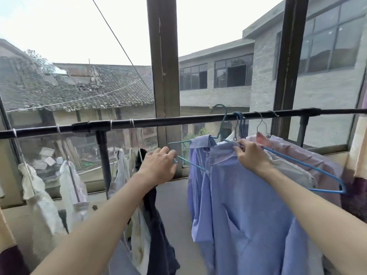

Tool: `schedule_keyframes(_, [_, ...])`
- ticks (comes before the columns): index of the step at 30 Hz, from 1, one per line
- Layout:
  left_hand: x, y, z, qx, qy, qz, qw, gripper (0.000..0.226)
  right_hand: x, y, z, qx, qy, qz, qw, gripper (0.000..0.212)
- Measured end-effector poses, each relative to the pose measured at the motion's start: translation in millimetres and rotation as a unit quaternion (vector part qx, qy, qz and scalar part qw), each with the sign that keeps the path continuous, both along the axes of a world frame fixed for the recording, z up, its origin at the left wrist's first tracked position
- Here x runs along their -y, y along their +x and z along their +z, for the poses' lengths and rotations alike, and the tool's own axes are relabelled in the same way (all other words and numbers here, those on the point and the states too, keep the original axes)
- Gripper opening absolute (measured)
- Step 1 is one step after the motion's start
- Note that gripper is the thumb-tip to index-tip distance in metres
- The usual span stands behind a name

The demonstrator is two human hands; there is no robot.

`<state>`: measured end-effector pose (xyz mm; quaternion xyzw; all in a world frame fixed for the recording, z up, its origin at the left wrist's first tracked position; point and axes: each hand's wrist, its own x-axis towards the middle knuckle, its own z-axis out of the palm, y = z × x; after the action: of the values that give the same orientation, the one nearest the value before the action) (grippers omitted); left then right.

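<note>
Two bare forearms reach out from the bottom edge, and over the left one hangs one dark garment point(158, 235) of soft, limp cloth. One left hand point(158, 165) and one right hand point(251, 155) work on a single blue wire hanger point(301, 168), thin and triangular. Its left tip pokes out just past the left fingers point(169, 153), which curl round that end, while its long right arm runs free from the right hand and bends back at a sharp corner. The right hand's fingers pinch the collar of the front blue shirt point(248, 205) where the hanger's neck rises, knuckles up. This shirt is smooth woven cotton with a chest pocket, hanging below both hands, and the hanger's left arm goes in at its shoulder. Shirts on the right number three that I can count plainly: the front one, a second blue shirt point(198, 155) just behind it on the left, and one pink shirt point(301, 153) behind on the right, with a strip of white cloth between. One black round rail point(139, 122) crosses above the hands. It carries a teal hanger point(223, 120), a blue hook and at least two bare silver wire hooks. Two pale, crumpled garments point(39, 197) hang at the far left.
</note>
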<state>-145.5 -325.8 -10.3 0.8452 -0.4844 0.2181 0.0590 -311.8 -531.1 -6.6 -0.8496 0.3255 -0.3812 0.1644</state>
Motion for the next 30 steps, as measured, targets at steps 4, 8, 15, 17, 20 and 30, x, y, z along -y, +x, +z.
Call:
schedule_keyframes(4, [32,-30,-6,-0.05,-0.091,-0.015,0.995,0.06,14,-34,-2,0.05,-0.007,0.071,0.996,0.01])
schedule_keyframes(8, [59,-65,-25,-0.076,-0.138,-0.057,0.986,0.076,26,-80,-23,0.04,-0.04,0.073,0.996,0.018])
schedule_keyframes(15, [92,-128,-75,-0.289,-0.131,-0.191,0.929,0.014,41,-154,-73,-0.04,-0.142,0.077,0.986,0.034])
schedule_keyframes(17, [95,-144,-94,-0.353,-0.157,-0.199,0.901,0.036,43,-167,-88,-0.07,-0.129,0.105,0.984,0.022])
schedule_keyframes(20, [100,-169,-113,-0.367,-0.16,-0.214,0.891,0.041,45,-179,-105,-0.1,-0.085,0.161,0.978,0.012])
schedule_keyframes(30, [98,-195,-146,-0.305,-0.133,-0.253,0.909,0.016,19,-182,-137,-0.155,0.049,0.09,0.983,0.03])
